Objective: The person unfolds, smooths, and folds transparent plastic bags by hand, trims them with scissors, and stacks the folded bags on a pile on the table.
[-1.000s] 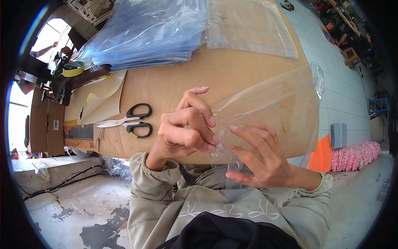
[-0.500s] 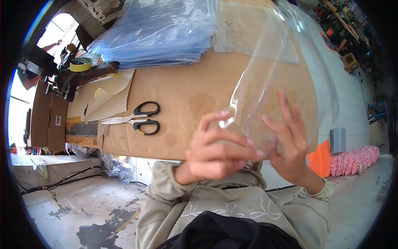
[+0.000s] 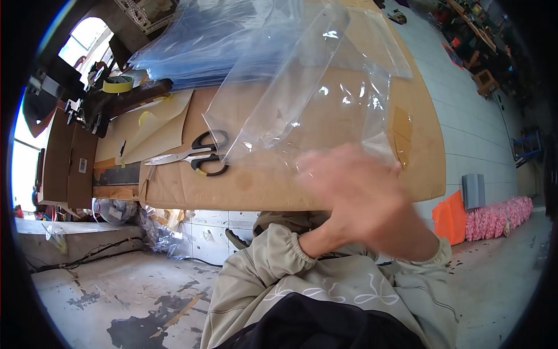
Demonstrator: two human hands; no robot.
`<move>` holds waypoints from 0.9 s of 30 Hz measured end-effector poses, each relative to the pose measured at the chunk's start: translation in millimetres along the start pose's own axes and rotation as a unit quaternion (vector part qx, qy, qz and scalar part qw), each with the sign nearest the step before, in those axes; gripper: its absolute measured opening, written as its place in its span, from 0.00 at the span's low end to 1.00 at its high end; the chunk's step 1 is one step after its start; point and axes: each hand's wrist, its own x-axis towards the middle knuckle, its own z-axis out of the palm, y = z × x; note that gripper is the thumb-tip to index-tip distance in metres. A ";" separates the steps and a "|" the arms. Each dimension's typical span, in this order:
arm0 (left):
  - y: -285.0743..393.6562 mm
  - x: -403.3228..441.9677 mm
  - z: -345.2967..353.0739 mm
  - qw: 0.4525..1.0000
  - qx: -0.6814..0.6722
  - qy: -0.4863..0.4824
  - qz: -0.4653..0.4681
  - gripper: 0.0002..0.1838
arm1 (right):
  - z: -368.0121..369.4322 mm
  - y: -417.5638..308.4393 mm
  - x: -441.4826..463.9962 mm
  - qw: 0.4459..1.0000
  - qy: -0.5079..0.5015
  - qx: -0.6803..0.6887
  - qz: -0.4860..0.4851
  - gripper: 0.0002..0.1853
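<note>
Pale tiled floor [image 3: 471, 139] runs down the right of the frame, beside our brown-topped desk [image 3: 256, 192]. Right of centre, our hands [image 3: 363, 192] overlap in a blur, one crossing the other; we cannot tell how far open either is, or whether it grips anything. Just beyond them, a clear plastic sheet [image 3: 285, 110] spreads from mid-frame towards the top, its lower-left corner overlapping the handle end of our scissors [image 3: 187, 156]. Bluish plastic sheets [image 3: 215, 64] lie stacked at upper left of centre, and a yellow tape roll [image 3: 118, 85] sits farther left.
</note>
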 end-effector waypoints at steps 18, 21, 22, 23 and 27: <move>-17.3 10.1 -4.7 0.974 -0.158 0.050 -0.156 0.22 | 161.0 -54.7 64.4 0.984 -0.146 -0.058 0.079 0.18; -19.2 15.1 -11.6 0.980 -0.126 0.016 -0.153 0.17 | 112.8 -38.7 29.6 0.955 -0.233 0.158 0.094 0.26; -19.3 16.7 -12.0 0.982 -0.117 0.014 -0.149 0.15 | 97.7 -29.3 13.6 0.921 -0.242 0.278 0.126 0.28; -18.8 17.0 -11.3 0.985 -0.102 0.011 -0.142 0.14 | 83.9 -19.3 -3.5 0.873 -0.246 0.392 0.156 0.30; -18.0 14.8 -9.6 0.990 -0.076 -0.025 -0.118 0.13 | 22.0 -18.3 -85.6 0.852 -0.056 0.498 0.151 0.31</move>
